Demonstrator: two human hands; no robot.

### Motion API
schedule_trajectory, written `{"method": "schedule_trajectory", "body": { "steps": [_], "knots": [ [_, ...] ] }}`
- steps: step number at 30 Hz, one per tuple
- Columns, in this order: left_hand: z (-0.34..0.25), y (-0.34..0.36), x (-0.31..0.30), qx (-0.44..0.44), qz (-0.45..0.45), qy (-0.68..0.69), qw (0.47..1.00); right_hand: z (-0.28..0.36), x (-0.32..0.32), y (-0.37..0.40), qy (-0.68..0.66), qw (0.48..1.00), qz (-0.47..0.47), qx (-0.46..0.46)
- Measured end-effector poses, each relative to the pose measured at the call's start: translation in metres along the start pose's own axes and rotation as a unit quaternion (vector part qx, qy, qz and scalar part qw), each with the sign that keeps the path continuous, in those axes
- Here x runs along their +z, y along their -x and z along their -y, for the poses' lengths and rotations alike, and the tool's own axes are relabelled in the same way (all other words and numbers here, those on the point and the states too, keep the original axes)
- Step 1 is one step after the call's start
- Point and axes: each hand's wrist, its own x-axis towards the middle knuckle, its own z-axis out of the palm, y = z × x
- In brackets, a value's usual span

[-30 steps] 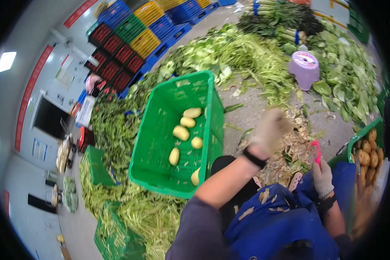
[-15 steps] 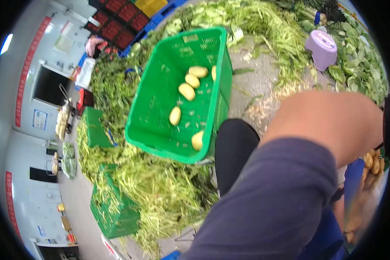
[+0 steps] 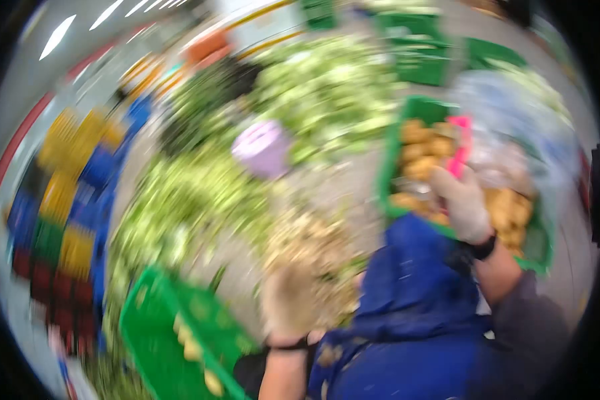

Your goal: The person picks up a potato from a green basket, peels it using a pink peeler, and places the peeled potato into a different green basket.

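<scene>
1. Head view, handling: the pink tool [image 3: 463, 150] looks light and stiff, probably plastic, best taken by its handle end. The brown potatoes [image 3: 417, 150] should be firm and fairly dense, easiest to grasp around the middle. The pale potatoes [image 3: 192, 350] are probably damp and slippery, so a full-palm hold would suit them better than 2 fingertips.
2. Head view, right hand [image 3: 463, 203]: gloved, its fingers are closed around the pink tool, which sticks up past them over the right green crate [image 3: 385, 180]. Brown potatoes lie in that crate, just beside the hand; whether any touches it, I cannot tell.
3. Head view, left hand [image 3: 289, 297]: gloved and badly blurred; I cannot tell whether it is spread or holding anything. It is well apart from the pink tool, near the vegetable scraps [image 3: 313, 243]. The left green crate [image 3: 147, 320], with the pale potatoes inside, stands to its left.
</scene>
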Motion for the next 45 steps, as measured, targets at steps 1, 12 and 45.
{"method": "schedule_trajectory", "body": {
  "steps": [1, 12, 45],
  "knots": [
    [-0.005, -0.002, -0.005, -0.050, -0.039, -0.013, 0.998, 0.009, -0.028, -0.010, 0.035, 0.997, -0.050, -0.036],
    [0.053, 0.014, -0.081, -0.098, -0.269, -0.079, 0.955, -0.079, -0.213, -0.042, 0.324, 0.908, -0.058, 0.260],
    [0.089, -0.009, -0.040, -0.244, -0.222, -0.136, 0.934, -0.188, -0.106, -0.217, 0.455, 0.825, -0.284, 0.179]
  ]
}}
